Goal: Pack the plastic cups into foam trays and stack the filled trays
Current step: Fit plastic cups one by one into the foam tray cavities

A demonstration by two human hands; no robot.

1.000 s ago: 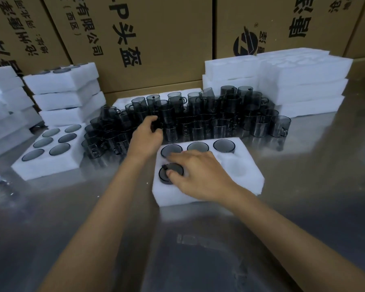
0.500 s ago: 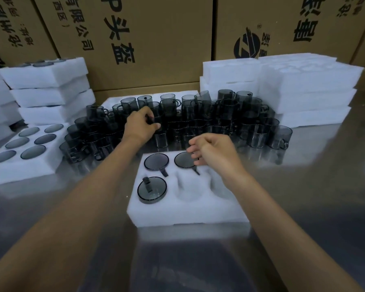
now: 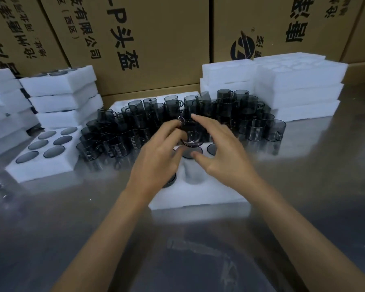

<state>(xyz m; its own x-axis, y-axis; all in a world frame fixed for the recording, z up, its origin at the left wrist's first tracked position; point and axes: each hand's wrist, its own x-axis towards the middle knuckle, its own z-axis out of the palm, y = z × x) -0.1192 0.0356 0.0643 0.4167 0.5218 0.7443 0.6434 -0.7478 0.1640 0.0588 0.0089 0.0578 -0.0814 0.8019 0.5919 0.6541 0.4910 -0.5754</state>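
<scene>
Cardboard boxes [image 3: 156,39] printed with black lettering stand along the back, behind a shiny metal table [image 3: 198,249]. Stacks of white foam trays sit on that table: a tall stack at the right [image 3: 299,87], a lower one just beside it [image 3: 226,79], and more at the left [image 3: 61,98], whose top tray shows dark cup bottoms. A crowd of smoky grey cups with handles [image 3: 219,119] stands between the stacks, some piled on others. At the left front lies a filled tray [image 3: 44,163] with six cups seated upside down. Nearest the person is the foam tray being packed [image 3: 198,197], holding cups in its far holes and near left hole, with one hole bare in the middle. Above it the left hand [image 3: 158,157] pinches one grey cup [image 3: 191,133], tilted on its side, between thumb and curled fingers. The right hand [image 3: 221,150] is spread wide beside the cup, thumb below and forefinger above; whether it touches the cup I cannot tell.
</scene>
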